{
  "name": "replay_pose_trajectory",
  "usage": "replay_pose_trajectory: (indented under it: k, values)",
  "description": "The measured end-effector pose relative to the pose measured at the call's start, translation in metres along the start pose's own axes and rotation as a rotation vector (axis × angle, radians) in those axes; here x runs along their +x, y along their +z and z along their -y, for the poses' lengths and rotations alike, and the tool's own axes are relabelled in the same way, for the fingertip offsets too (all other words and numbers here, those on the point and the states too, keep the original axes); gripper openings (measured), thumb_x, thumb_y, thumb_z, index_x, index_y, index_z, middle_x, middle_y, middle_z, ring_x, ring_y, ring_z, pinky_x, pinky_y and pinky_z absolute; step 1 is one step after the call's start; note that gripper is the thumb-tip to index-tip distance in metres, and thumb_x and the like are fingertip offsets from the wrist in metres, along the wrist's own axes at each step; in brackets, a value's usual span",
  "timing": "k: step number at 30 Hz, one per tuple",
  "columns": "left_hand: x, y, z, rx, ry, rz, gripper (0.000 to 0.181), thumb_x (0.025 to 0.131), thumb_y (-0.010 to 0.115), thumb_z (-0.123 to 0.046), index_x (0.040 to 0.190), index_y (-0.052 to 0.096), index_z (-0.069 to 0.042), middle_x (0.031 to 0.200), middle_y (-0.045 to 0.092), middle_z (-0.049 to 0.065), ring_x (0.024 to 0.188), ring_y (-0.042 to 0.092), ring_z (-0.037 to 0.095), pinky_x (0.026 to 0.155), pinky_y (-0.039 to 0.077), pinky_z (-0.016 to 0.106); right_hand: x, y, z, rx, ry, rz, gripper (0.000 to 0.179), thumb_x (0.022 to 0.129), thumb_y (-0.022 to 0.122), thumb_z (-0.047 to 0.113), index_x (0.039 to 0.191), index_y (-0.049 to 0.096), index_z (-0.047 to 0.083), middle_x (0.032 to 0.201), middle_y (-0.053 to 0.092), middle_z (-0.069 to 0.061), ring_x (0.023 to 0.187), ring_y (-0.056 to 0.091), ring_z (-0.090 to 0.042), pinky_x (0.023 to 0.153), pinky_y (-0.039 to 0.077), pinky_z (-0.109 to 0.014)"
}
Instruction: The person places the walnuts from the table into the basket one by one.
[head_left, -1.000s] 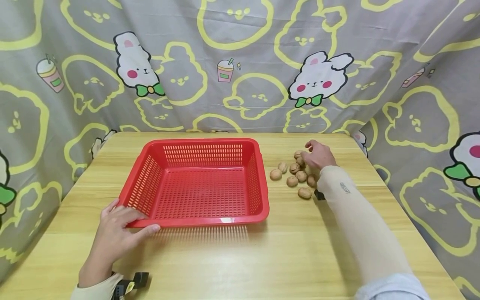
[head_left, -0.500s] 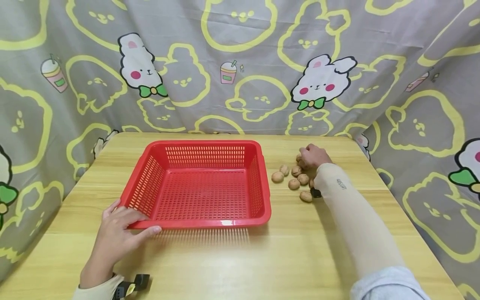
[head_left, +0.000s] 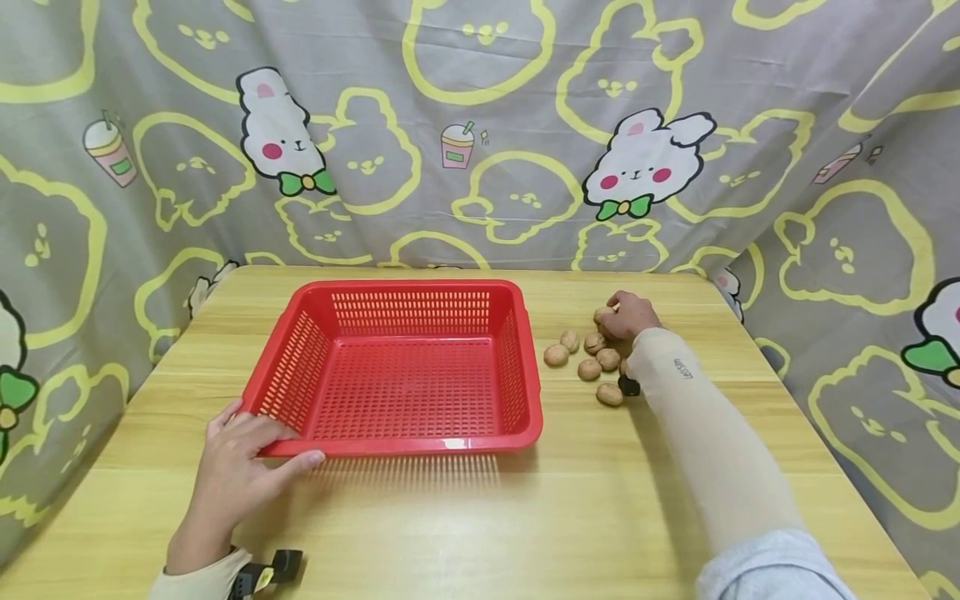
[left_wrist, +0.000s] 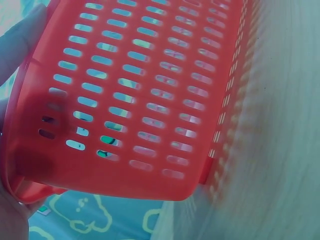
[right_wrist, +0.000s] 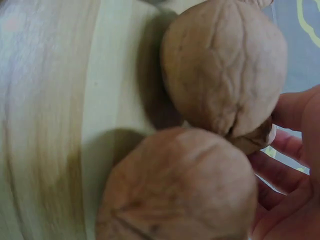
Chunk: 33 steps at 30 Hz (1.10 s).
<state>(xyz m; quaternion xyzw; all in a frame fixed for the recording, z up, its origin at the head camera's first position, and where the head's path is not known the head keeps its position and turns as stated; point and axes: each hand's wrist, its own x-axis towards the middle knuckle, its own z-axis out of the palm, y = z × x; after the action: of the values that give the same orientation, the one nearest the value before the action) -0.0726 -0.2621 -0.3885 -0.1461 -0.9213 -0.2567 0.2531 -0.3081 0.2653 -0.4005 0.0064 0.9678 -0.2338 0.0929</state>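
A red plastic basket [head_left: 405, 446] with slotted walls stands left of the table's middle. At its near left corner my left hand [head_left: 238, 475] grips the rim, thumb along the front edge and fingers over the side. The left wrist view has the basket's slotted wall [left_wrist: 125, 100] close up. Several walnuts [head_left: 556, 356] lie loosely grouped to the right of the basket. My right hand [head_left: 632, 317] is at the far side of this group, fingers bent around a walnut [right_wrist: 257, 137] that is mostly hidden behind a nearer walnut [right_wrist: 225, 65].
The wooden table [head_left: 480, 525] reaches back to a grey curtain [head_left: 517, 83] with yellow cartoon outlines and white rabbits. One walnut [head_left: 610, 394] lies nearest the front, beside the black wrist camera [head_left: 628, 385] on the right arm.
My right hand has come down onto the far walnuts, its fingers closing in among them, and has shifted only slightly since. The left hand and basket have stayed in place.
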Motion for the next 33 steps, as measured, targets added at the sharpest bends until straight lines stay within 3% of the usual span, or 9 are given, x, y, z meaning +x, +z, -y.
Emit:
replay_pose_trajectory:
  k: [16,25,33]
  values:
    - [0.001,0.002,0.003,-0.029,0.069,-0.087,0.038,0.058,0.088,-0.049,0.069,0.067,-0.019,0.07,0.066,0.0,0.073,0.056,0.024,0.099,0.028,0.053,0.004,0.004,-0.005,0.055,-0.035,-0.107,0.038,0.092,0.057,0.027,0.118,0.051,-0.001,0.105,0.06,-0.024,0.095,0.057,-0.038,0.085,0.046,-0.05]
    - [0.001,0.004,0.004,-0.015,0.067,-0.103,0.04,0.058,0.087,-0.051,0.068,0.066,-0.019,0.069,0.066,0.0,0.071,0.058,0.024,0.098,0.029,0.051,-0.006,-0.005,0.006,0.123,-0.003,-0.133,0.039,0.093,0.056,0.027,0.119,0.049,0.0,0.105,0.06,-0.023,0.092,0.057,-0.036,0.081,0.047,-0.047]
    - [-0.002,0.006,0.004,-0.017,0.059,-0.106,0.04,0.058,0.087,-0.051,0.068,0.066,-0.019,0.068,0.065,-0.001,0.07,0.056,0.023,0.097,0.029,0.052,-0.008,-0.012,0.015,0.126,-0.03,-0.158,0.042,0.094,0.058,0.035,0.119,0.049,0.002,0.108,0.059,-0.022,0.093,0.057,-0.036,0.081,0.046,-0.048]
